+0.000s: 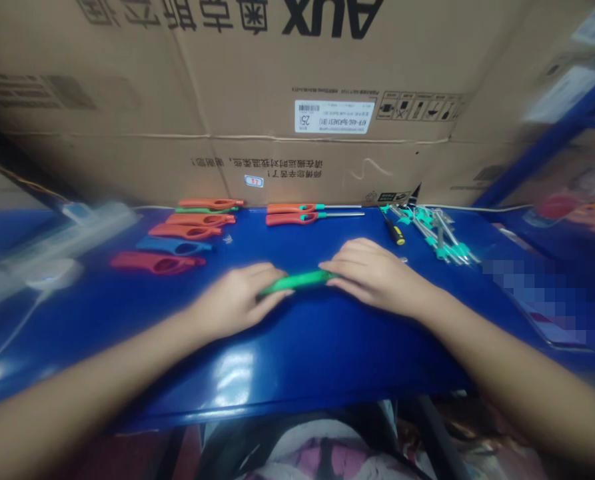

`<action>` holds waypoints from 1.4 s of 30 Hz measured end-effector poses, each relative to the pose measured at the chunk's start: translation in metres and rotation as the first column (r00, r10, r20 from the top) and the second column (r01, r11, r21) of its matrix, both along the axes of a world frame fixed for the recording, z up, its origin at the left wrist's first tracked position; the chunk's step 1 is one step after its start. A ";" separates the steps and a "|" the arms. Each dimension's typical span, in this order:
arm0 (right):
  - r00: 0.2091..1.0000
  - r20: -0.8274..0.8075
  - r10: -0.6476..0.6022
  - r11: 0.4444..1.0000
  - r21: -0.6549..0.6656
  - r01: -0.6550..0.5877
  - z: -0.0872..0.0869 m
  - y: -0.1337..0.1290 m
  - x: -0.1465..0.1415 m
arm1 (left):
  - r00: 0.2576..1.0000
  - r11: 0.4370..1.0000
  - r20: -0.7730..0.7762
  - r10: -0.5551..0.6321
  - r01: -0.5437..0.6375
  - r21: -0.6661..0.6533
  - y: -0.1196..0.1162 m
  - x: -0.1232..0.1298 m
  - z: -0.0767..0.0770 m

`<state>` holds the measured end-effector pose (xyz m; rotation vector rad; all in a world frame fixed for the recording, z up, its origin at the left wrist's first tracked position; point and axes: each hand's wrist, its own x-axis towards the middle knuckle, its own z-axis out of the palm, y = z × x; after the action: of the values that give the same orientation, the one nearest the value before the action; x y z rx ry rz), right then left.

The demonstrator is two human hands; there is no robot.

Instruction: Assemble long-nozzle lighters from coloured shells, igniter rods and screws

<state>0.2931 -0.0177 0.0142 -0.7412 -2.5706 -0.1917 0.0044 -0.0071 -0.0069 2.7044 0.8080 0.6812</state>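
Note:
A green lighter handle (300, 280) is held level above the blue table, blurred by motion. My left hand (242, 297) pinches its left end between thumb and fingers. The fingers of my right hand (372, 275) are closed on its right end, where a small darker part shows and the fingertips hide the detail. To the left lie several loose lighter handles, among them a red one (157, 262), a blue one (177, 246) and an orange one (187, 231). Beyond my hands rest two orange-red lighters (292, 218) with metal tubes fitted.
Right of centre, several metal tubes with teal ends (434, 233) lie piled beside a black-and-yellow screwdriver (394, 230). A large cardboard sheet (257, 73) stands along the table's back. A white charger with a cable (52, 273) is at left, a partly pixelated flat object (562, 333) at right.

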 end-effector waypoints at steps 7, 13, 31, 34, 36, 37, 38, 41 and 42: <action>0.997 0.036 -0.066 0.998 -0.018 0.066 0.008 0.001 0.009 | 0.998 0.998 0.064 0.024 -0.020 -0.065 0.000 0.002 0.002; 0.995 0.087 -0.044 0.993 0.113 0.034 0.002 0.004 0.007 | 0.978 0.914 0.132 0.161 -0.097 -0.394 -0.002 0.006 0.001; 0.993 0.119 -0.013 0.997 0.076 0.004 -0.007 -0.002 -0.002 | 0.987 0.983 0.155 0.050 -0.022 -0.181 -0.011 0.005 -0.005; 0.994 0.113 -0.005 0.996 0.090 -0.005 -0.007 -0.002 -0.003 | 0.984 0.958 0.149 0.093 -0.048 -0.283 -0.011 0.007 -0.005; 0.994 0.107 0.010 0.996 0.090 -0.019 -0.008 -0.002 -0.003 | 0.981 0.909 0.136 0.136 -0.069 -0.410 -0.010 0.008 -0.005; 0.995 0.101 0.016 0.996 0.089 -0.025 -0.008 -0.002 -0.003 | 0.979 0.874 0.132 0.158 -0.076 -0.479 -0.009 0.009 -0.004; 0.995 0.096 0.020 0.996 0.087 -0.028 -0.008 -0.002 -0.002 | 0.976 0.833 0.130 0.175 -0.077 -0.548 -0.008 0.010 -0.003; 0.995 0.099 0.021 0.995 0.091 -0.030 -0.007 -0.002 -0.003 | 0.969 0.701 0.140 0.204 -0.045 -0.712 -0.005 0.010 -0.001; 0.994 0.103 0.022 0.995 0.091 -0.031 -0.007 -0.003 -0.003 | 0.968 0.655 0.144 0.206 -0.027 -0.755 -0.004 0.010 0.000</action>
<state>0.2901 -0.0204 0.0075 -0.6792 -2.6461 -0.3455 0.0140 -0.0110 -0.0072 1.7963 0.9472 0.4973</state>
